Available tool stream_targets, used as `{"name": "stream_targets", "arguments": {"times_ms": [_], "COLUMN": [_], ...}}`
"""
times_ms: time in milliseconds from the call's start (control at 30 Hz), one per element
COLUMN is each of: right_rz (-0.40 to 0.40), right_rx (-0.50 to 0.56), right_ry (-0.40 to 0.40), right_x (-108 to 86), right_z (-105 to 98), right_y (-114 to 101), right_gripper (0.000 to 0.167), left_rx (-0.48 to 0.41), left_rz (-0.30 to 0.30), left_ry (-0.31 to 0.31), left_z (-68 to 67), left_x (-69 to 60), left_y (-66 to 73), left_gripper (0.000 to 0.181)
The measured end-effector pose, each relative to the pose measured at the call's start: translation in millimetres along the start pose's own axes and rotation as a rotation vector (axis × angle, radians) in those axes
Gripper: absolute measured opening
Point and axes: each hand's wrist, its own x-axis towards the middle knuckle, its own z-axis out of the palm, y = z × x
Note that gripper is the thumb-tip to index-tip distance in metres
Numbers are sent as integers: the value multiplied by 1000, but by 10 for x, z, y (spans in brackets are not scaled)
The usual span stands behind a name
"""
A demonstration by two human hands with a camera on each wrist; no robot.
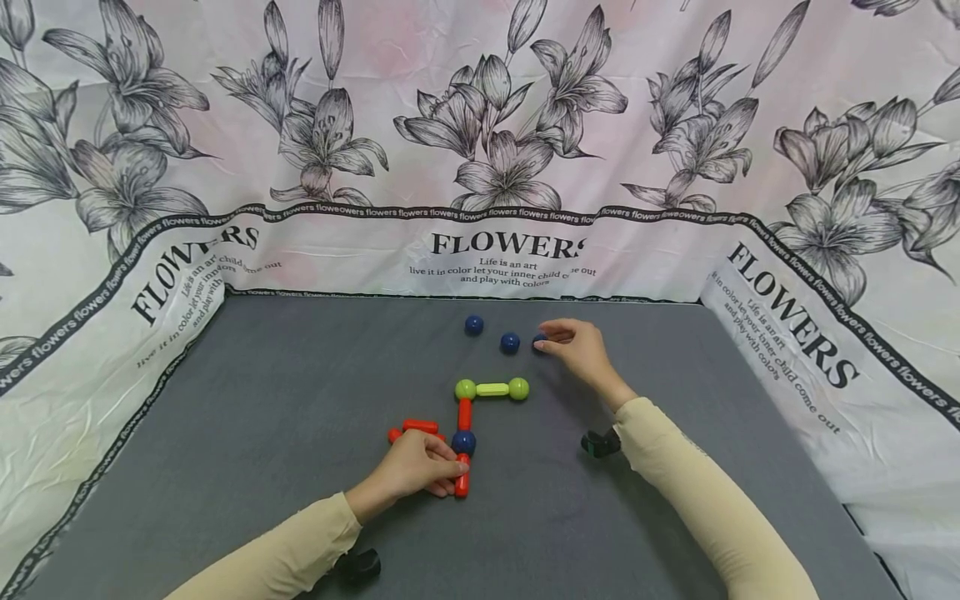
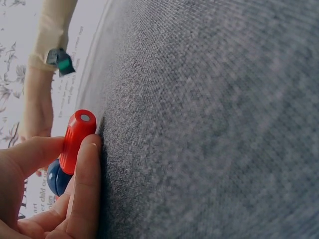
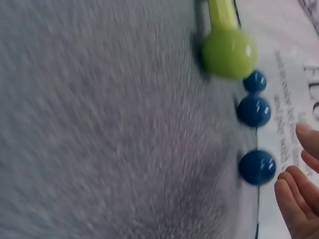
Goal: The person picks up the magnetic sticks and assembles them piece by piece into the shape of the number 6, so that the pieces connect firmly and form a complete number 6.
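Observation:
My left hand (image 1: 416,467) pinches a red magnetic rod (image 2: 78,142) between thumb and fingers, low over the grey cloth. That rod's far end meets a blue ball (image 1: 464,442), from which another red rod (image 1: 465,414) runs up to a green ball (image 1: 465,389). A green rod (image 1: 492,389) links it to a second green ball (image 1: 518,389). My right hand (image 1: 581,350) reaches to a blue ball (image 3: 257,167) at the back; in the right wrist view thumb and fingers stand apart, beside the ball and not closed round it.
Two more blue balls (image 1: 474,325) (image 1: 510,342) lie left of the right hand. Loose red rods (image 1: 420,426) lie beside the left hand, partly hidden by it. The grey tabletop (image 1: 300,358) ends at a flower-printed curtain (image 1: 337,250) at the back and sides.

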Motion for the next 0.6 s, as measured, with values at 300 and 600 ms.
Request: {"name": "stream_targets", "arguments": {"times_ms": [300,600], "right_rz": [37,53], "right_rx": [-62,-92], "right_ry": [-44,-45], "right_x": [149,161], "right_z": [25,83], "right_y": [135,145], "right_gripper": [42,38], "left_rx": [-13,-14], "left_rz": [-9,-2], "left_ry": [0,-10], "left_z": [-5,-7], "left_x": [14,35], "left_y": [-28,-57], "left_gripper": [23,23]}}
